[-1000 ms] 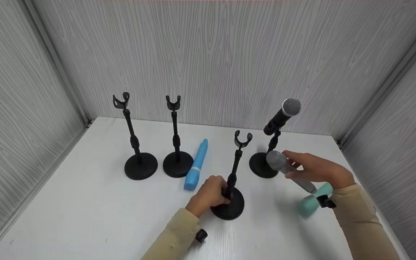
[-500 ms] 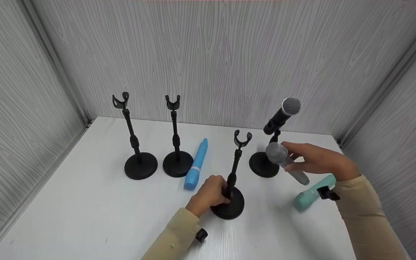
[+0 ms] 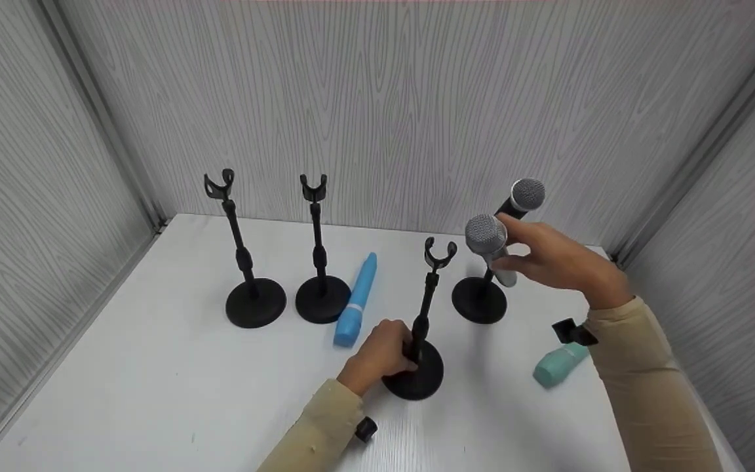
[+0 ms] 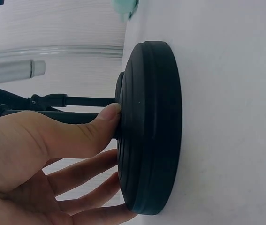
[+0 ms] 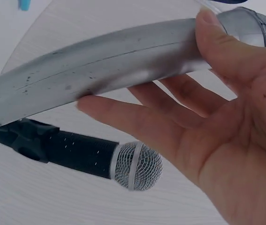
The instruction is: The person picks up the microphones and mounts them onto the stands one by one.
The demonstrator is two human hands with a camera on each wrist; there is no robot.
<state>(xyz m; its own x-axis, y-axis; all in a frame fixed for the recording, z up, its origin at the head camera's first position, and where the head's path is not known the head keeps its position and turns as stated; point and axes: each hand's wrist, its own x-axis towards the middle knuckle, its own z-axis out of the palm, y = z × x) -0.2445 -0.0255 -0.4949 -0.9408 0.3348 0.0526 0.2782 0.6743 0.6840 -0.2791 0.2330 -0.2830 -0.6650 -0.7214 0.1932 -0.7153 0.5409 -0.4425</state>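
My left hand point(image 3: 383, 354) grips the lower part of a black microphone stand point(image 3: 426, 298), whose forked clip on top holds nothing. In the left wrist view the thumb and fingers point(image 4: 88, 176) touch its round base point(image 4: 154, 126). My right hand point(image 3: 551, 262) pinches a silver microphone point(image 3: 485, 235) in the air, mesh head towards the left stand. Its grey body point(image 5: 104, 61) lies between thumb and fingers in the right wrist view. Behind it a black microphone point(image 3: 527, 195) rests in another stand point(image 3: 480, 300), partly hidden by the hand.
Two more black stands point(image 3: 255, 303) point(image 3: 323, 298) stand at the left, their clips holding nothing. A blue microphone point(image 3: 356, 301) lies beside the second. A teal microphone point(image 3: 560, 364) lies at the right, partly under the right forearm. Grey panels point(image 3: 377, 111) enclose the white table point(image 3: 154, 387).
My right hand has moved up and to the left with the silver microphone, which is now more upright. The left hand and its stand have stayed in place.
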